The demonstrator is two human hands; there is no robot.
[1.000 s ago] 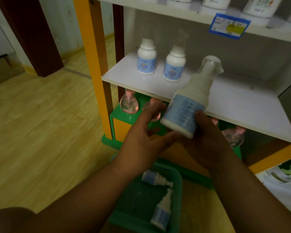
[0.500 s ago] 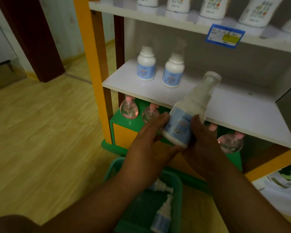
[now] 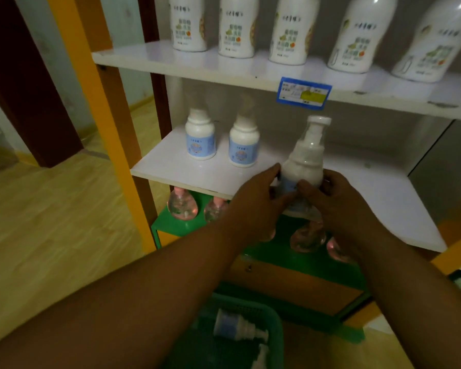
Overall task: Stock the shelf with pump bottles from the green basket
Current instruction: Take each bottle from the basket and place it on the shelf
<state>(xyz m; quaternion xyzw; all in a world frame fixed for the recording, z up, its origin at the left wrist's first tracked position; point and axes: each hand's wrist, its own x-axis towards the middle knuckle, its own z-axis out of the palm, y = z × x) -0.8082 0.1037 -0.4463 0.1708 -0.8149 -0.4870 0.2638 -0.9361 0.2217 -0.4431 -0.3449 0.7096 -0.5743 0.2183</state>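
Observation:
A white pump bottle [image 3: 305,158] with a blue label and clear cap stands nearly upright at the front edge of the white middle shelf [image 3: 171,166]. My left hand [image 3: 253,206] grips its left side and my right hand [image 3: 338,206] its right side, covering the lower label. Two matching pump bottles [image 3: 200,139] [image 3: 244,146] stand on the same shelf to the left. The green basket [image 3: 273,326] sits on the floor below my arms, with one pump bottle [image 3: 234,326] lying in it and another partly showing.
Several tall white bottles [image 3: 236,27] line the upper shelf, which carries a blue price tag [image 3: 304,93]. Round clear pink-topped bottles [image 3: 183,206] sit on the green bottom shelf. An orange shelf post [image 3: 99,115] stands left, wood floor beyond.
The held bottle has gone from tilted to nearly upright and moved up to the shelf's front edge. Both hands moved forward with it, and my view has lifted.

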